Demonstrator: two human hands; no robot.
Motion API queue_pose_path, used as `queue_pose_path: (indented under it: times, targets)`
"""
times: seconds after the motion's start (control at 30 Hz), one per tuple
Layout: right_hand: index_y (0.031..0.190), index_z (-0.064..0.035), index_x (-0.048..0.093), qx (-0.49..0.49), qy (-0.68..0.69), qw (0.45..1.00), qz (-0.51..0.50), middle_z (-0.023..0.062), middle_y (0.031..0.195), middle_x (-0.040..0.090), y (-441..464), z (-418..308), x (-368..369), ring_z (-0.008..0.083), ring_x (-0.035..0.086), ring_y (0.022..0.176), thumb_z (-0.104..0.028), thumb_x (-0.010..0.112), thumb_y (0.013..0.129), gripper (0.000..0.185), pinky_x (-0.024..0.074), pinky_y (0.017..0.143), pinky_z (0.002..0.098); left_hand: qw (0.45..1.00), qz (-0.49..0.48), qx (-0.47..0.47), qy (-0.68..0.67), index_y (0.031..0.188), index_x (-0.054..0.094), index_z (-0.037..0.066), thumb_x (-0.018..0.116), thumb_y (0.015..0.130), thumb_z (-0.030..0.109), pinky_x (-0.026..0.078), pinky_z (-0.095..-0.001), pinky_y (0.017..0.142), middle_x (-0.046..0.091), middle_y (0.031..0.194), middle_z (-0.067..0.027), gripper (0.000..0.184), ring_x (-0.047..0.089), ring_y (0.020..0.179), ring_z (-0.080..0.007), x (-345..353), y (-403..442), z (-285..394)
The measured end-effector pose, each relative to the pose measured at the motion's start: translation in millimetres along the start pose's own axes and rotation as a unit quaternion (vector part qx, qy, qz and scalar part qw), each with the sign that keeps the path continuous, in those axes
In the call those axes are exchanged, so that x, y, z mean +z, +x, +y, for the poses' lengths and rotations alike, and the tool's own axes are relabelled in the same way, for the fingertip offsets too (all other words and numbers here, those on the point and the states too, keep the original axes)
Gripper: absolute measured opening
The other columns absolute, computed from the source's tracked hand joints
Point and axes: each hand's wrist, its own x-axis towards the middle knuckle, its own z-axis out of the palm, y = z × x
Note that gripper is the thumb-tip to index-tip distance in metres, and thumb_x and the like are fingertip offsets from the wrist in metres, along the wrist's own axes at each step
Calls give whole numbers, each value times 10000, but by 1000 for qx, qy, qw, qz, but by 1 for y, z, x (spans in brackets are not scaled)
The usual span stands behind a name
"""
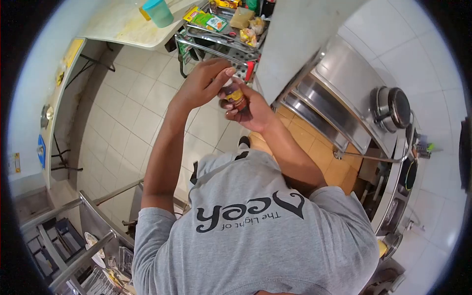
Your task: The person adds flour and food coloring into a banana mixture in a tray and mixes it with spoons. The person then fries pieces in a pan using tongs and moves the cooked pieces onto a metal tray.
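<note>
A small spice jar (pixel 236 100) with a yellow label and reddish-brown contents is held out in front of my chest. My right hand (pixel 254 111) is wrapped around its body from the right. From the left, my left hand (pixel 202 84) reaches over the top, its thumb and fingers closed around the white lid (pixel 228 82). The lid is partly covered by those fingers, and I cannot tell whether it is loose. The jar leans slightly, its lid end pointing up and left.
Ahead stands a metal rack (pixel 211 35) with packets and red-handled scissors. A teal cup (pixel 158 13) is on the white table (pixel 123 30) at upper left. To the right, a metal pot (pixel 391 108) sits by steel shelving (pixel 334 105). Another metal rack (pixel 93 216) is at lower left.
</note>
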Motion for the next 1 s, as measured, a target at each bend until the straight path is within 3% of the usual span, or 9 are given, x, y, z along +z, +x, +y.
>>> queue_pose_path:
  times: [0.03,0.1,0.2,0.5,0.73,0.87,0.9,1.0]
  targets:
    - [1013,-122,458,-12,-11,1000,5,89,869,540,-10,11,9,143,463,639,-398,375,967,292,402,522,227,1000,-5,2,0,751,532,-36,480,921,173,384,-361,535,534,680,-148,275,505,607,-288,3,-7,6]
    - [986,-138,440,-14,-50,999,8,94,863,542,-27,31,10,141,466,636,-388,357,974,263,404,527,232,1000,-13,4,3,706,521,-36,474,919,171,376,-384,521,528,628,-157,300,501,580,-309,9,-26,16]
    - [969,-184,388,-27,-86,996,27,108,867,548,-50,64,13,137,465,629,-383,320,984,212,384,516,236,1000,-6,5,-5,641,462,-47,413,945,182,324,-366,484,403,547,-117,384,396,490,-245,18,-59,40]
    - [975,-201,356,-35,-118,988,89,128,805,551,-134,181,30,149,442,551,-359,309,991,166,348,467,228,997,6,-80,-22,632,452,-42,443,940,199,300,-356,455,393,513,-105,391,346,454,-196,42,-180,120]
    - [983,-196,335,-66,-148,981,111,132,755,533,-169,213,40,136,416,493,-373,296,992,181,302,412,223,989,12,-137,-44,594,436,-25,465,932,246,277,-351,434,360,483,-94,434,287,448,-163,53,-211,166]
    - [978,-187,318,-100,-222,958,150,117,714,524,-170,216,44,122,402,467,-368,266,997,189,281,391,224,993,36,-110,28,578,484,-19,452,924,252,343,-394,457,437,486,-144,440,417,424,-275,58,-214,166]
    - [974,-185,314,-113,-244,950,155,112,704,522,-167,215,43,119,403,467,-373,263,997,196,279,391,223,993,24,-104,56,570,510,-10,444,919,254,388,-428,495,498,523,-174,443,500,482,-348,59,-214,160]
    - [961,-180,303,-127,-299,930,172,97,673,516,-155,212,36,113,404,465,-389,257,994,217,275,390,221,981,21,-160,106,568,513,-5,443,918,254,398,-442,512,521,540,-175,441,525,517,-362,62,-212,150]
